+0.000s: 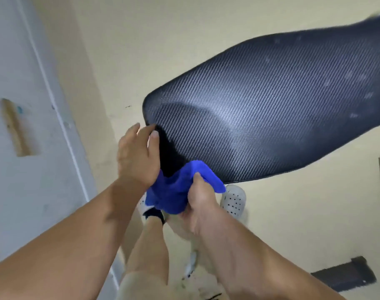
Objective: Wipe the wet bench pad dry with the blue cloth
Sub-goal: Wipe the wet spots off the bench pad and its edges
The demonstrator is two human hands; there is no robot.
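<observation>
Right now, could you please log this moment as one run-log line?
left hand: thumb on bench pad corner | right hand: grips blue cloth at near edge | droplets at far end

No writing, label, brand or number is legible, neither on the bench pad (260, 109) nor the blue cloth (171, 195).

Reaches in with both bare forearms, from the near left and the near right, converging toward the middle. Sets the left hand (139, 154) back-up, fingers nearly straight and close together, thumb tip laid on the near-left corner of the bench pad (271, 109); blurred there, so no telling how firmly. Grips the bunched blue cloth (169, 195) in the right hand (198, 200), just right of the left wrist: thumb pressed on top, fingers curled beneath.
</observation>
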